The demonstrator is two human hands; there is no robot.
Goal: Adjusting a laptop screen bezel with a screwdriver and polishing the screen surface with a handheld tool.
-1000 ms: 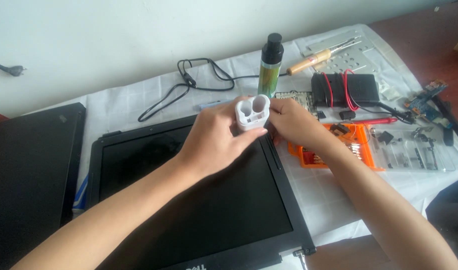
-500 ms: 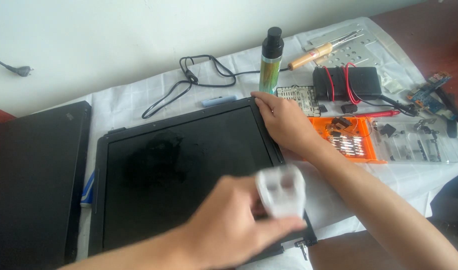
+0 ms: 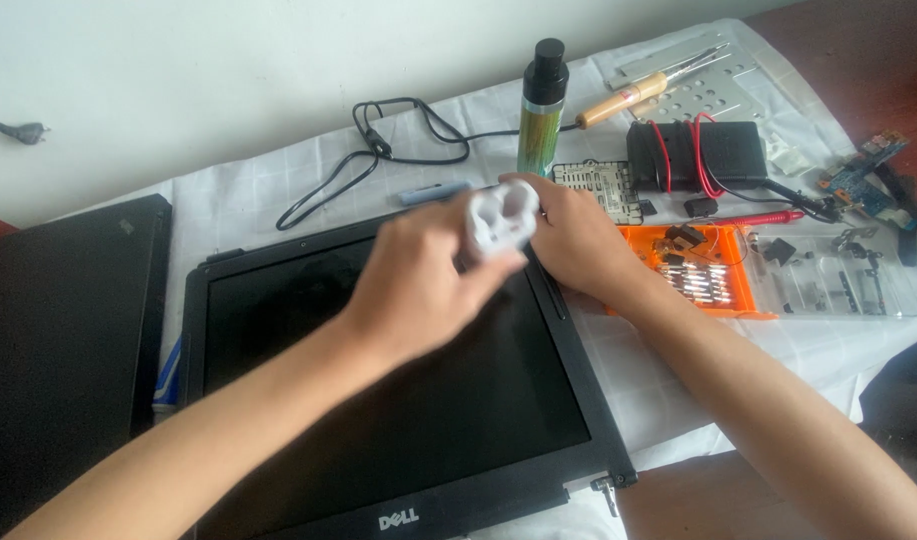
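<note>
Where both hands meet, white plastic piece [image 3: 501, 220]

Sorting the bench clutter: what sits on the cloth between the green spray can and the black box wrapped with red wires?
In the head view, a small perforated grey plate lies between the green spray can and the black box, just beyond the right hand.

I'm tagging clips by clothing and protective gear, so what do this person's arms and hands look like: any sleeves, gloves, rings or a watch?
Both forearms are bare, with no sleeves in view. The left hand and right hand wear no gloves, and no rings, watch or wristband show. The left hand is blurred, so small details there cannot be told.
</note>
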